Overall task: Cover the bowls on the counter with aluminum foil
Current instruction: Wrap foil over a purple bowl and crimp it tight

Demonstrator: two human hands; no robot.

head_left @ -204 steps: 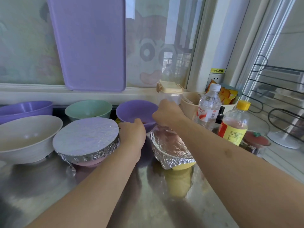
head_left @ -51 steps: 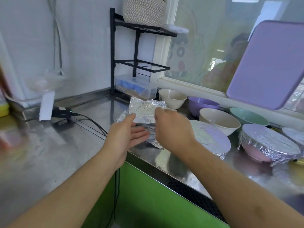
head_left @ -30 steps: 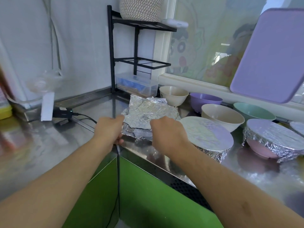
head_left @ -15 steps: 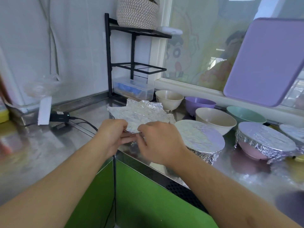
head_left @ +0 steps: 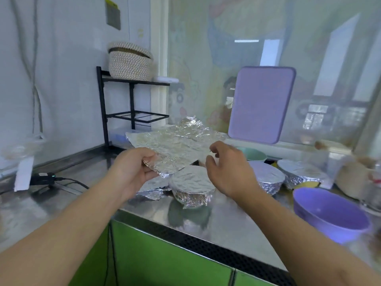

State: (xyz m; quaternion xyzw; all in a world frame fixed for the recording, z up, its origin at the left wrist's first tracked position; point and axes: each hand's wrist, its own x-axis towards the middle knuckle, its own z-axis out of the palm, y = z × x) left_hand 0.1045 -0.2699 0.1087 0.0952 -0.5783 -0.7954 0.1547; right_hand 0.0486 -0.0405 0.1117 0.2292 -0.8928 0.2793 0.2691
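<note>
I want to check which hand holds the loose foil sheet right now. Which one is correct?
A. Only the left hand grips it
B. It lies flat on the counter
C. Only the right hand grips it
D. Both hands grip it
A: the left hand pinches the foil sheet at its near edge, while the right hand hovers beside it, fingers loosely curled and holding nothing.

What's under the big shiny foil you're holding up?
Under the foil sheet sits a foil-covered bowl and more crumpled foil on the counter. The sheet hides whatever lies farther back.
</note>
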